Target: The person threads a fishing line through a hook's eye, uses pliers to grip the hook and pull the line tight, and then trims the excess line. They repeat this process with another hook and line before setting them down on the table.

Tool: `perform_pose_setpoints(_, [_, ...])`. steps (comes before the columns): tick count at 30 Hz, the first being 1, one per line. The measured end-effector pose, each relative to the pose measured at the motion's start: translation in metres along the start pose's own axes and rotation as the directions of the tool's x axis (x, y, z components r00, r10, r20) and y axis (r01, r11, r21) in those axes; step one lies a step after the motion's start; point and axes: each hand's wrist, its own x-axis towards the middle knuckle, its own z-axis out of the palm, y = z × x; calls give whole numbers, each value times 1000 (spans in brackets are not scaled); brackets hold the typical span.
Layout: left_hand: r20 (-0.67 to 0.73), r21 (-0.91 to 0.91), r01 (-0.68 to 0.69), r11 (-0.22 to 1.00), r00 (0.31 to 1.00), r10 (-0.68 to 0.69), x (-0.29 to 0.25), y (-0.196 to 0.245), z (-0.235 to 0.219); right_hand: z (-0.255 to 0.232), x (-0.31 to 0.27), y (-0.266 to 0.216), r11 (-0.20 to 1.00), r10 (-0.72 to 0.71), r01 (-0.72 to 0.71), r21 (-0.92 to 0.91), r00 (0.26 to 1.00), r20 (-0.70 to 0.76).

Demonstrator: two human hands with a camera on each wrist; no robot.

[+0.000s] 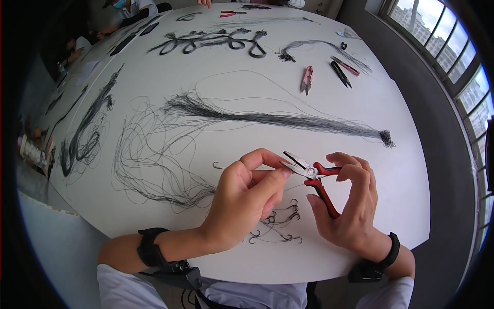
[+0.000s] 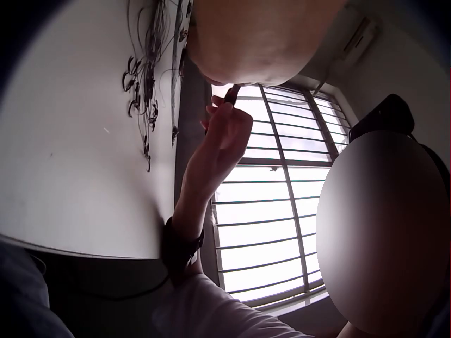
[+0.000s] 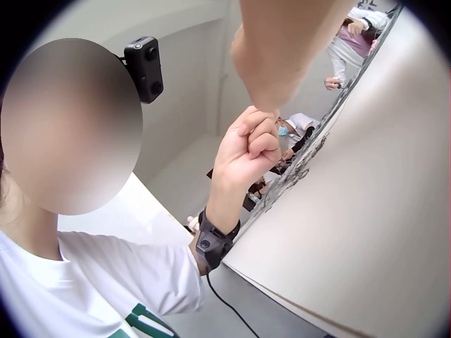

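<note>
Head view: right hand [image 1: 350, 201] grips pliers [image 1: 313, 177], nose up-left into left hand's [image 1: 247, 198] pinching fingers [image 1: 272, 177].

Red-handled pliers [image 1: 315, 177], jaws slightly parted, tilted nose-up-left above the desk [image 1: 411, 170]; small item at the tip, too small to identify.

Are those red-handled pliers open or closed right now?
Open slightly: the pliers in the right hand show a gap between their jaws, by the left hand fingertips.
</note>
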Motion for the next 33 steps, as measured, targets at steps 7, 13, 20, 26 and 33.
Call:
perform_pose_setpoints(7, [5,-9,0,1000,1000,0,0,0,1,-1,2,-4,993,11,2,-119,995,104])
perform_pose_setpoints(13, [24,-21,-10,1000,1000,11,0,0,-2,1,2,-3,995,4,8,-103,994,113])
perform_pose_setpoints(20, [-6,10,-13,1000,1000,13,0,0,1,2,1,-3,995,38,-26,-95,992,123])
perform_pose_setpoints(26, [32,-8,-19,1000,999,19,0,0,-3,4,0,-3,993,53,-40,-112,993,107])
perform_pose_setpoints(33, [-3,53,-31,998,999,32,2,-1,1,4,2,0,986,14,-3,-167,998,59])
